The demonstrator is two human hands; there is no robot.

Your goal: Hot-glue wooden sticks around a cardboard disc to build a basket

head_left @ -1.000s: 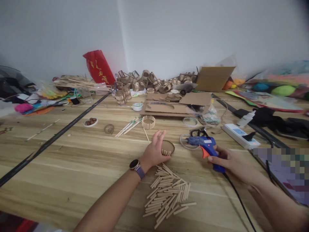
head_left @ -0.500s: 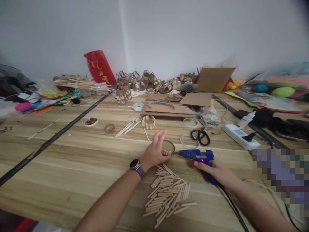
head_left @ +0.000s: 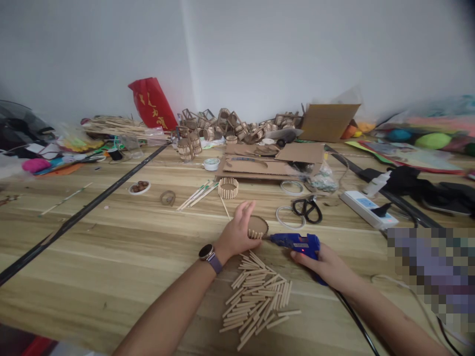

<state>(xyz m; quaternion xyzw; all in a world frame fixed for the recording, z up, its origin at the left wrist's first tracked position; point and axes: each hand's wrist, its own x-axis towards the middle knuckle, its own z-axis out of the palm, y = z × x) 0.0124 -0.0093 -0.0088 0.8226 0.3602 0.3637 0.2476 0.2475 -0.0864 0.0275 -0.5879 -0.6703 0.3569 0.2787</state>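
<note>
1. A round piece of cardboard (head_left: 259, 225) is placed flat on the desk (head_left: 92, 277), in front of the person and between the two hands; a short row of upright pegs (head_left: 255, 234) is set along its near edge.
2. The left hand (head_left: 239, 231) is held half open, with the fingers raised and the thumb spread away from them, in a curve around the left side of the round piece; the thumb is laid beside the pegs, but whether the piece is gripped cannot be told.
3. A watch (head_left: 206, 252) with a purple strap is worn on the left wrist.
4. A blue glue gun (head_left: 299, 241) is held in the right hand (head_left: 322, 262), which is closed around the handle; a small red light is shown on the gun's side, and how far the trigger is pressed cannot be told.
5. The nozzle is pointed left, and its tip is held just beside the near right edge of the round piece; whether contact is made cannot be told.
6. Short wooden sticks (head_left: 256, 291) are heaped loosely on the near side of the round piece.
7. Beyond the left hand, a ring of upright pegs (head_left: 228, 188) is seen, with long thin sticks (head_left: 196, 194) laid to its left.
8. Black-handled scissors (head_left: 308, 210) are laid beyond the gun, and a white power strip (head_left: 365, 209) is placed farther right.
9. A small white bowl (head_left: 139, 193) is filled with brown balls at the left.
</note>
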